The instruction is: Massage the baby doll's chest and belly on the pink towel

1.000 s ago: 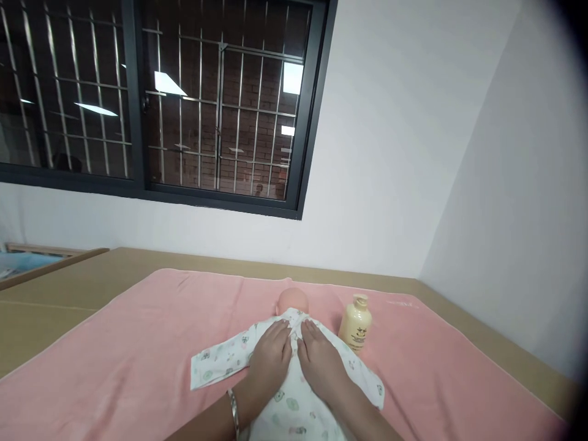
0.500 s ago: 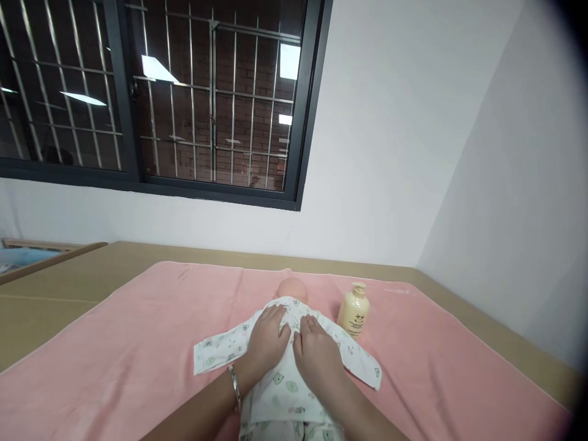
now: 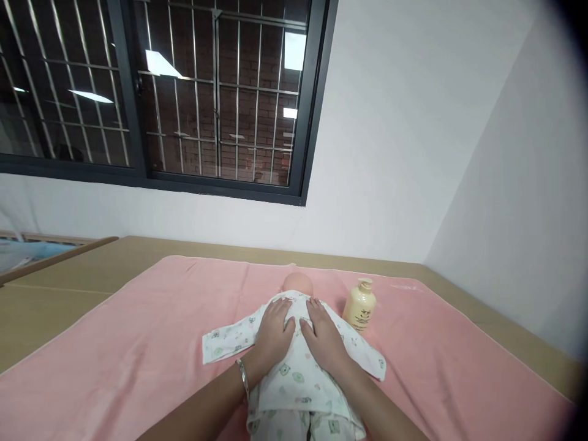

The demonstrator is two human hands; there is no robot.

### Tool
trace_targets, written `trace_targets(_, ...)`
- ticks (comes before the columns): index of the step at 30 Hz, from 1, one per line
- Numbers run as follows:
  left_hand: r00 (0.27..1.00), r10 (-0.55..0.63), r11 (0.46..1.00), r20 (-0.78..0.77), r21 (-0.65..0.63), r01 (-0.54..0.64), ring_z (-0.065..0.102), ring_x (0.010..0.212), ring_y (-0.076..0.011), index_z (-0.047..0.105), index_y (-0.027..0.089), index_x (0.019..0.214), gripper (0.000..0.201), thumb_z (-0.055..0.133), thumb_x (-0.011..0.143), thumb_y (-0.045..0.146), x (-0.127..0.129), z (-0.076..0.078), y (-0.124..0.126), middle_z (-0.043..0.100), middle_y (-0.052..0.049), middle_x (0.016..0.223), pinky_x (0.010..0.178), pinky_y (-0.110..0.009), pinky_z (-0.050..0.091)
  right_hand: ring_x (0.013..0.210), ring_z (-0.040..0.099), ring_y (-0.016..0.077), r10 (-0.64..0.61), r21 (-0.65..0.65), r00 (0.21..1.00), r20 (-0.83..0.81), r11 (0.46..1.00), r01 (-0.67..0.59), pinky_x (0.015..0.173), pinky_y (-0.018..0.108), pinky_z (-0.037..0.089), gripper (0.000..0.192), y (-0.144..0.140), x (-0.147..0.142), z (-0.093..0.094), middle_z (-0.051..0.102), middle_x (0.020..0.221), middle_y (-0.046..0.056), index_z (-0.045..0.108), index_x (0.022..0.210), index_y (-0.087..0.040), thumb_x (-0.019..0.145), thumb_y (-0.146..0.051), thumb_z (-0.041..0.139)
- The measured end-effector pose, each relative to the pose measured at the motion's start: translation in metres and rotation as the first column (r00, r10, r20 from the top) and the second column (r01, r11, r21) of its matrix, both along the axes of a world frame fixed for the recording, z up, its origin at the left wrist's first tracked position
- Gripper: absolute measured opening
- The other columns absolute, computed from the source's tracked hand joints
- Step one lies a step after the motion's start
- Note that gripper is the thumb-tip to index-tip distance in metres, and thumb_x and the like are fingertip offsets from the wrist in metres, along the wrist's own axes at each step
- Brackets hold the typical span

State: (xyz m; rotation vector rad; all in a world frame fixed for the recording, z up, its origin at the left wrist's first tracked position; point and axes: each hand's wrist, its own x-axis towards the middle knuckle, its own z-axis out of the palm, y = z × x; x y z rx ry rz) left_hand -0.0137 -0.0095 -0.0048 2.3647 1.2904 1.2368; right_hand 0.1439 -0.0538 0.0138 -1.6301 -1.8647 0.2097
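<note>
A baby doll lies on a pink blanket, its head toward the wall. It wears a white printed top with both sleeves spread out sideways, and matching trousers. My left hand rests flat on the left side of the doll's upper body, fingers stretched toward its head. On the other side my right hand lies the same way, palm down on the top. Between my two thumbs a strip of the top shows. A bracelet circles my left wrist.
A pale yellow pump bottle stands upright on the blanket, right of the doll. The tan table borders the blanket. A barred window and white wall rise behind. At the far left is something light blue.
My right hand has shifted slightly up toward the doll's shoulder, and its fingers are a little more spread. My left hand stays on the top. The view has moved slightly.
</note>
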Motion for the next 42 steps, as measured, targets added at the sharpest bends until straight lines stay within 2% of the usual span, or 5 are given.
trace_targets(42,1.0,0.002,1.0,0.026,-0.026,-0.002,0.047,0.13,-0.0248,0.057,0.016,0.128,0.044,0.045,0.086,0.02,-0.0001,0.0006,-0.0027,0.056,-0.009,0.136,0.114,-0.049,0.035,0.141,0.029,0.0246,-0.015,0.037,1.0,0.002,0.999,0.015,0.118,0.041,0.023,0.058,-0.0034,-0.0034,-0.0031,0.036,0.151,0.012,0.042,0.143,-0.007,0.095,-0.038,0.037)
